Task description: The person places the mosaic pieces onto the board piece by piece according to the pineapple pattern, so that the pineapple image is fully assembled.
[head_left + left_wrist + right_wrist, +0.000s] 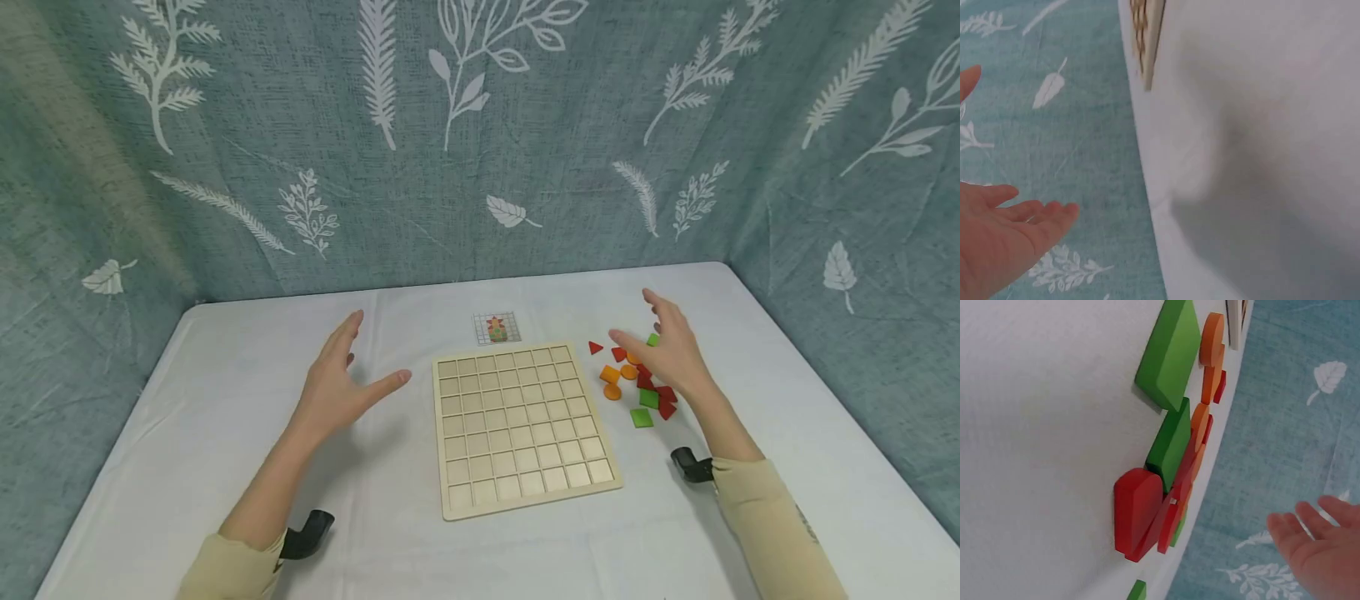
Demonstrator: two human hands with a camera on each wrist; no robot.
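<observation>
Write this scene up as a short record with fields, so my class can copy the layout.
Left hand: raised left of the board, holding nothing
Right hand: raised by the pieces, holding nothing
Board: pale, gridded
Pieces: red, orange, green; loose, right of the board
Card: gridded, small coloured picture, beyond the board
Surface: white cloth
Backdrop: blue-green, white leaf patterns

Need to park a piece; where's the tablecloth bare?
The white tablecloth is bare between its left edge and the grid board, including beneath the left hand, and on the board's near side. Crowded: right of the board, where red, orange and green tiles cluster by the right hand; a picture card lies beyond the board.
</observation>
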